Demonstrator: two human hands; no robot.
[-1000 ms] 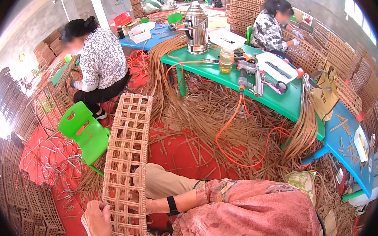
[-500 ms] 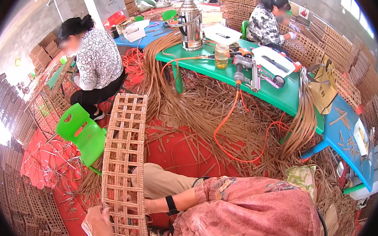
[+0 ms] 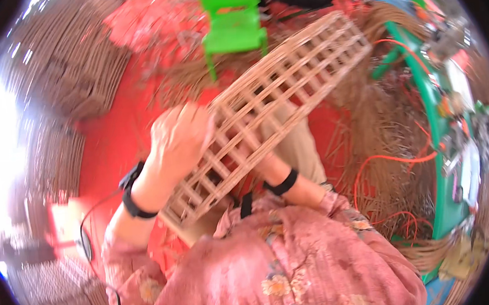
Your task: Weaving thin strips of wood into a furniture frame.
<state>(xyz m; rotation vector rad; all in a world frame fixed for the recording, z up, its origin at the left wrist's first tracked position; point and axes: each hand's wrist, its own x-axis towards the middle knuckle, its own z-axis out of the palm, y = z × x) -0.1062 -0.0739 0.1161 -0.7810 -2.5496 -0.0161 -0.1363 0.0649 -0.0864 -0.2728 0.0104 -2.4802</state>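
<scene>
A long woven wicker frame (image 3: 299, 80) with open square gaps lies tilted across my lap, its far end up to the right. My left hand (image 3: 182, 135) is closed over its left edge, fingers curled and a little blurred. On the underside, my right hand (image 3: 245, 144) reaches in behind the lattice; its fingers are mostly hidden by the strips, so its hold cannot be made out. Black bands circle both wrists.
A green plastic chair (image 3: 233, 26) stands on the red floor beyond the frame. Cut strips (image 3: 351, 139) litter the floor to the right, by a green table (image 3: 435, 156) with an orange hose (image 3: 392, 156). Stacked woven frames (image 3: 65, 63) rise at left. A cable (image 3: 86, 237) runs by my left arm.
My view has swung left and down. The wicker frame has gone from nearly upright to slanting toward the upper right. My left hand now sits over its left edge.
</scene>
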